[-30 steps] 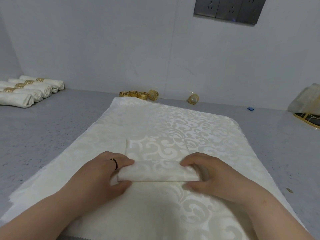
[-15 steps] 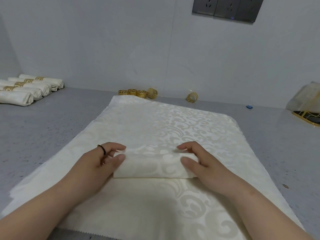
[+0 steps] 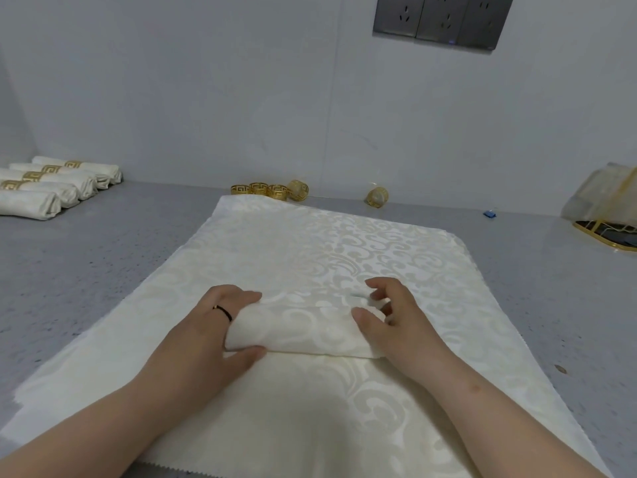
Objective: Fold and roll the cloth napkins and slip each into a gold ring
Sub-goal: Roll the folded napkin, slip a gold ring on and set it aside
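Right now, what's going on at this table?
A person is rolling a cream napkin on a patterned cloth. The left hand grips one end of the roll, the right hand the other. Finished napkins, most already ringed, lie at the far left. Loose gold rings wait by the wall, so this roll has not got a ring yet.

Glossy damask cloth napkin [image 3: 303, 326]

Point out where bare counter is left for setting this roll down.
Bare grey counter lies between the finished rolls and the spread cloth, and right of it toward the gold tray. It is crowded along the wall by the gold rings.
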Available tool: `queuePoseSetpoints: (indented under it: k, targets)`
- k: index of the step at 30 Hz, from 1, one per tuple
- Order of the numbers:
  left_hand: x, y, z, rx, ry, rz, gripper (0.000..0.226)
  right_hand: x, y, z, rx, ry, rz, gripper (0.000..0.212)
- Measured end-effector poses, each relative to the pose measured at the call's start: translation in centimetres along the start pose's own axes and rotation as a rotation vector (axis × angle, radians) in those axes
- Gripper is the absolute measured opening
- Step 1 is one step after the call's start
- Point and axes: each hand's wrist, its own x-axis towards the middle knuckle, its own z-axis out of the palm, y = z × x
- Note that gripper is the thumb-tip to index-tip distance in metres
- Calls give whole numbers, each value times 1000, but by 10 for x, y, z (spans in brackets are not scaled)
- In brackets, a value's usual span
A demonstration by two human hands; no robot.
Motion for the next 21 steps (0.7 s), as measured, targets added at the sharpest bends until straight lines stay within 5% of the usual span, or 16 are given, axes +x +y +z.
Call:
queuePoseSetpoints:
  k: [4, 8, 13, 20, 21]
  targets:
    - [2, 1, -1, 29, -54, -34, 59, -5, -3, -13, -141, -103, -287, 31]
    - [4, -2, -1, 64, -85, -44, 61, -4, -2, -5, -430, -227, -455, 65]
    - [1, -3, -4, -33, -102, 14, 57, -4, -2, -1, -498, -143, -482, 44]
    - [-3, 7, -13, 152, -76, 45, 37, -4, -6, -13, -318, -196, -299, 26]
    - [-1, 5, -12, 174, -82, 76, 53, -4, -7, -11, -330, -202, -300, 29]
